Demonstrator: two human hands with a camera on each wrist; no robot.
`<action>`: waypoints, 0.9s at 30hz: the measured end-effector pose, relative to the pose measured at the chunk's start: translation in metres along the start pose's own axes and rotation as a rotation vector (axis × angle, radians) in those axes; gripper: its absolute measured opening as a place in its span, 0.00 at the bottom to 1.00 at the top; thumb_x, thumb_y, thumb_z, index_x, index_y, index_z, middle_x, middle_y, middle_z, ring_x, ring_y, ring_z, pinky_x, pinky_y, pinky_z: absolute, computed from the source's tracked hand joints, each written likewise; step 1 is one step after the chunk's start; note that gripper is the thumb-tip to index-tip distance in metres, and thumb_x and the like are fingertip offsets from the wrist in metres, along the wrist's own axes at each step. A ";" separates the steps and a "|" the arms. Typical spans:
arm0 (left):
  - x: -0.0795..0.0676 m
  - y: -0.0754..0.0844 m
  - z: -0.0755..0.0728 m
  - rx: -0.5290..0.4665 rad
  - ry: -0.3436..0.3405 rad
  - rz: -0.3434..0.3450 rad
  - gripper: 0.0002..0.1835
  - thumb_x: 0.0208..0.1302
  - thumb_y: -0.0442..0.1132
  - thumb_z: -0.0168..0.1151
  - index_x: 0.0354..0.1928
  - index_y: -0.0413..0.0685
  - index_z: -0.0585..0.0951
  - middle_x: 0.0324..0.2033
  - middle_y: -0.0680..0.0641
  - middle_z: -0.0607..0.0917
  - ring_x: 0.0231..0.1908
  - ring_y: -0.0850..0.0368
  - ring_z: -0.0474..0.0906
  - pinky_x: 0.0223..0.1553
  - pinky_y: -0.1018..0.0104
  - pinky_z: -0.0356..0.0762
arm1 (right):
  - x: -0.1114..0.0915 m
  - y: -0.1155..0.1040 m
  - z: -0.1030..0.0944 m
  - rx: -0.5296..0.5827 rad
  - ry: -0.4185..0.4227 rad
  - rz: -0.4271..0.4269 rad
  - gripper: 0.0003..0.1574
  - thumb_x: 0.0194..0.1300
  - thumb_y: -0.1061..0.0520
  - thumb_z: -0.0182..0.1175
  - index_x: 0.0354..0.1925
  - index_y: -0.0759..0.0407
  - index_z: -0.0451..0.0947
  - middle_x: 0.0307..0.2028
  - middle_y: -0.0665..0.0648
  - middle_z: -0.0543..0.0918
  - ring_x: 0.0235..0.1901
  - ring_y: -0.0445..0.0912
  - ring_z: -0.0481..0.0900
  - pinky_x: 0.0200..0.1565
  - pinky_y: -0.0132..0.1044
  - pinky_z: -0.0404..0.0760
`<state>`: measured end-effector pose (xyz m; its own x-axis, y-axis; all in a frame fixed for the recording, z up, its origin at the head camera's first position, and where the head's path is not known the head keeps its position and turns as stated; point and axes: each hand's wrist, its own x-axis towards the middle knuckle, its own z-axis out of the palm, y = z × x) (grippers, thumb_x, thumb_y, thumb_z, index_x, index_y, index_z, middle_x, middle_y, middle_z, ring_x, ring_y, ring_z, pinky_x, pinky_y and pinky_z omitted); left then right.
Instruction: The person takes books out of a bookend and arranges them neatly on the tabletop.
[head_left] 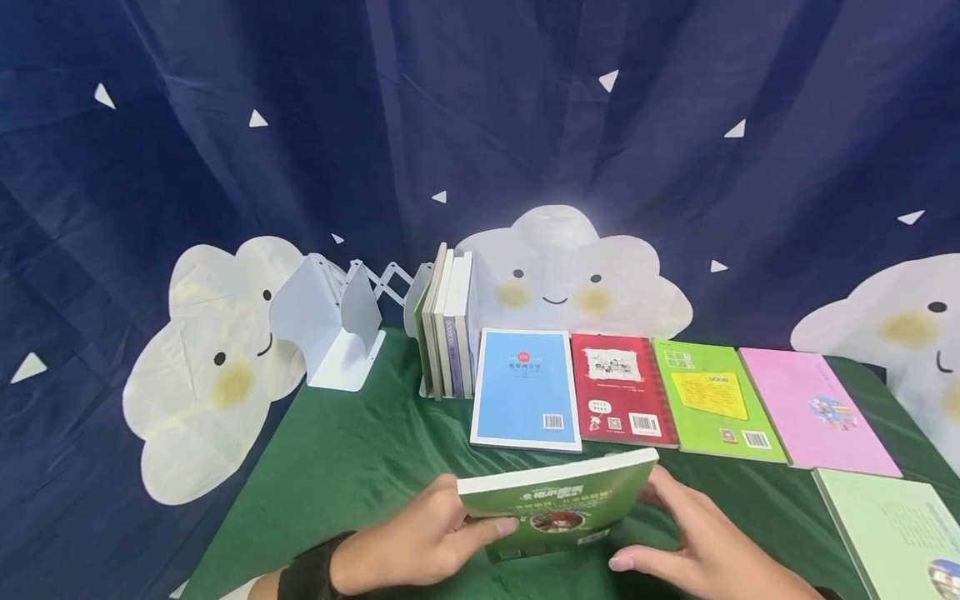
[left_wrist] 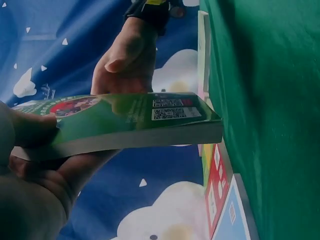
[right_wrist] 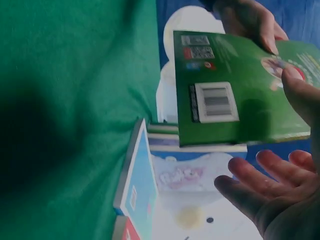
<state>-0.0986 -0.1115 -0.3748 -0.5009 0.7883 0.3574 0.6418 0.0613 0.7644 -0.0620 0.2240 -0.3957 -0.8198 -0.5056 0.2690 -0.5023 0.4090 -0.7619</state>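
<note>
A thick green book [head_left: 558, 508] is held tilted above the cloth, its back cover with a barcode and a round picture facing me. My left hand [head_left: 420, 533] grips its left side, thumb across the cover and the other fingers underneath, as the left wrist view shows. Beside the book's right edge is my right hand [head_left: 697, 533], thumb and fingers spread apart. In the right wrist view the right hand's fingers [right_wrist: 280, 175] are relaxed and do not close round the green book [right_wrist: 220, 100].
Several books stand upright [head_left: 450, 325] in a white expanding bookend rack [head_left: 348, 358]. To its right lie a blue book [head_left: 525, 400], a red book [head_left: 626, 404], a lime-green book [head_left: 708, 433], a pink book [head_left: 802, 408] and a pale green book [head_left: 885, 517]. A dark blue curtain [head_left: 480, 108] hangs behind.
</note>
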 end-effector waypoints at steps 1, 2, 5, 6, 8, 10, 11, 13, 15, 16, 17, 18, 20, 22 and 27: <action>0.001 0.000 0.001 -0.002 -0.013 0.008 0.18 0.78 0.31 0.53 0.66 0.39 0.78 0.22 0.51 0.78 0.17 0.80 0.44 0.26 0.84 0.69 | 0.000 0.000 0.001 0.027 -0.010 0.008 0.55 0.59 0.56 0.76 0.77 0.50 0.59 0.66 0.44 0.78 0.59 0.32 0.80 0.55 0.25 0.85; 0.002 0.000 0.003 -0.025 -0.026 -0.003 0.17 0.79 0.32 0.53 0.65 0.39 0.78 0.19 0.53 0.72 0.17 0.80 0.44 0.25 0.84 0.67 | 0.000 0.000 0.003 0.044 -0.014 0.004 0.54 0.60 0.58 0.76 0.77 0.51 0.59 0.65 0.44 0.78 0.58 0.32 0.80 0.55 0.26 0.85; 0.005 -0.001 0.007 -0.065 -0.064 -0.038 0.12 0.79 0.34 0.53 0.57 0.40 0.81 0.15 0.56 0.59 0.15 0.79 0.42 0.19 0.81 0.59 | -0.004 0.001 0.008 0.137 -0.036 -0.013 0.45 0.64 0.64 0.70 0.74 0.54 0.63 0.63 0.44 0.81 0.56 0.33 0.81 0.50 0.29 0.88; 0.006 -0.001 0.009 -0.064 -0.069 -0.045 0.10 0.79 0.34 0.53 0.48 0.40 0.83 0.14 0.57 0.57 0.15 0.78 0.42 0.19 0.82 0.56 | -0.005 0.002 0.009 0.170 -0.040 -0.018 0.42 0.66 0.66 0.68 0.73 0.54 0.65 0.63 0.44 0.81 0.56 0.32 0.81 0.48 0.30 0.90; 0.007 0.000 0.012 -0.076 -0.079 -0.086 0.17 0.79 0.36 0.54 0.27 0.42 0.79 0.12 0.59 0.53 0.14 0.77 0.39 0.17 0.82 0.49 | -0.007 0.004 0.011 0.207 -0.030 -0.049 0.36 0.67 0.71 0.64 0.70 0.56 0.68 0.62 0.44 0.82 0.56 0.32 0.81 0.43 0.34 0.91; 0.008 0.000 0.013 -0.050 -0.082 -0.084 0.27 0.79 0.38 0.55 0.15 0.45 0.67 0.11 0.60 0.50 0.14 0.77 0.38 0.18 0.83 0.44 | -0.009 0.002 0.012 0.220 -0.009 -0.078 0.35 0.66 0.74 0.62 0.68 0.56 0.70 0.61 0.44 0.82 0.56 0.32 0.81 0.41 0.34 0.92; 0.008 0.000 0.013 -0.055 -0.093 -0.104 0.30 0.79 0.38 0.55 0.13 0.46 0.61 0.10 0.60 0.49 0.14 0.77 0.37 0.18 0.84 0.42 | -0.010 0.002 0.012 0.207 0.008 -0.104 0.35 0.65 0.75 0.62 0.67 0.57 0.71 0.60 0.45 0.83 0.55 0.32 0.82 0.40 0.33 0.91; 0.008 0.001 0.014 -0.061 -0.105 -0.126 0.33 0.79 0.40 0.55 0.11 0.47 0.57 0.10 0.61 0.49 0.15 0.77 0.37 0.19 0.84 0.41 | -0.011 0.000 0.012 0.208 0.028 -0.119 0.35 0.65 0.77 0.61 0.67 0.59 0.72 0.59 0.47 0.84 0.54 0.34 0.82 0.40 0.33 0.91; 0.009 0.002 0.014 -0.078 -0.115 -0.140 0.33 0.79 0.41 0.55 0.11 0.48 0.56 0.10 0.61 0.48 0.14 0.76 0.37 0.19 0.85 0.40 | -0.014 -0.003 0.011 0.217 0.030 -0.095 0.35 0.66 0.77 0.60 0.67 0.59 0.71 0.59 0.47 0.84 0.53 0.35 0.83 0.40 0.33 0.91; 0.009 0.003 0.014 -0.094 -0.118 -0.163 0.33 0.79 0.42 0.55 0.11 0.48 0.56 0.11 0.61 0.48 0.14 0.76 0.36 0.19 0.84 0.40 | -0.016 -0.003 0.010 0.227 0.023 -0.070 0.34 0.67 0.77 0.59 0.68 0.58 0.70 0.59 0.46 0.84 0.53 0.35 0.84 0.39 0.34 0.92; 0.010 0.004 0.015 -0.122 -0.117 -0.190 0.34 0.78 0.42 0.56 0.11 0.48 0.55 0.11 0.61 0.48 0.14 0.75 0.36 0.19 0.84 0.40 | -0.018 -0.002 0.009 0.242 0.017 -0.059 0.34 0.68 0.77 0.58 0.69 0.59 0.70 0.59 0.47 0.85 0.53 0.35 0.84 0.39 0.35 0.92; 0.010 0.004 0.015 -0.116 -0.104 -0.175 0.34 0.78 0.42 0.57 0.11 0.48 0.55 0.11 0.61 0.48 0.14 0.75 0.37 0.19 0.84 0.40 | -0.020 -0.002 0.008 0.259 0.009 -0.034 0.34 0.69 0.77 0.57 0.69 0.59 0.69 0.59 0.46 0.84 0.53 0.35 0.84 0.38 0.36 0.92; 0.011 0.006 0.015 -0.149 -0.091 -0.204 0.34 0.76 0.43 0.59 0.11 0.48 0.55 0.11 0.61 0.48 0.14 0.76 0.37 0.19 0.84 0.40 | -0.022 -0.001 0.006 0.270 -0.003 -0.003 0.34 0.71 0.76 0.55 0.70 0.58 0.67 0.60 0.44 0.84 0.53 0.35 0.84 0.38 0.37 0.92; 0.013 0.007 0.016 -0.140 -0.078 -0.190 0.34 0.75 0.42 0.61 0.12 0.47 0.56 0.12 0.60 0.49 0.15 0.76 0.38 0.20 0.83 0.41 | -0.025 0.001 0.005 0.279 -0.011 -0.002 0.35 0.71 0.77 0.54 0.71 0.59 0.66 0.59 0.43 0.84 0.52 0.35 0.85 0.38 0.37 0.92; 0.015 0.008 0.015 -0.065 -0.060 -0.092 0.11 0.75 0.37 0.62 0.32 0.42 0.82 0.20 0.52 0.84 0.23 0.82 0.71 0.28 0.88 0.74 | -0.033 0.006 -0.001 0.305 -0.023 0.070 0.36 0.73 0.75 0.52 0.73 0.53 0.64 0.58 0.39 0.85 0.48 0.37 0.88 0.36 0.39 0.92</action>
<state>-0.0920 -0.0899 -0.3719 -0.5191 0.8165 0.2525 0.5547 0.0971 0.8264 -0.0378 0.2438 -0.4090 -0.8412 -0.5029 0.1988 -0.3362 0.1984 -0.9207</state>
